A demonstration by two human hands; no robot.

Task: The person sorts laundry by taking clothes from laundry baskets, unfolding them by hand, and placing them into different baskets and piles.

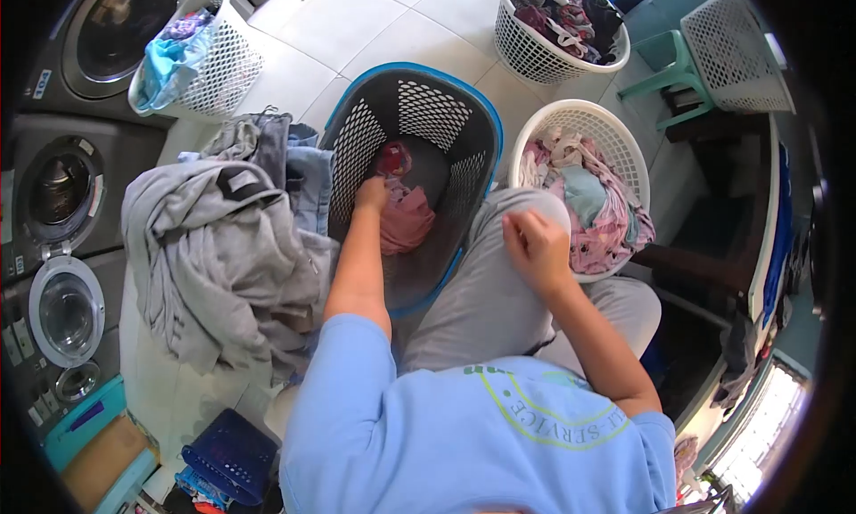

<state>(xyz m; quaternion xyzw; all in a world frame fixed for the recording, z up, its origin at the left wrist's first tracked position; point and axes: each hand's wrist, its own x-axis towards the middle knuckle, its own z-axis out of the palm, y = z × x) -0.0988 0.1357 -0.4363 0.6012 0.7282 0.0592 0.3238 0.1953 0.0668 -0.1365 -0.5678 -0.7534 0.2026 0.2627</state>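
My left hand (pixel 373 193) reaches down inside a dark grey laundry basket with a blue rim (pixel 489 113). Its fingers are closed on the edge of a dusty-pink garment (pixel 407 222) that lies in the basket. A crumpled red patterned cloth (pixel 393 158) rests just beyond that hand. My right hand (pixel 538 240) is above my grey-trousered knee, its fingers curled in a loose fist with nothing visible in them. Beside it stands a round white basket (pixel 635 148) holding pink and pale clothes (pixel 584 197).
Grey clothes and jeans (pixel 236 238) are heaped on my left. Another white basket (pixel 239 66) with blue clothes stands by the front-loading washers (pixel 62 180). Ahead is a white basket of dark clothes (pixel 517 46). A green stool (pixel 673 68) and dark wooden furniture (pixel 704 229) are on the right.
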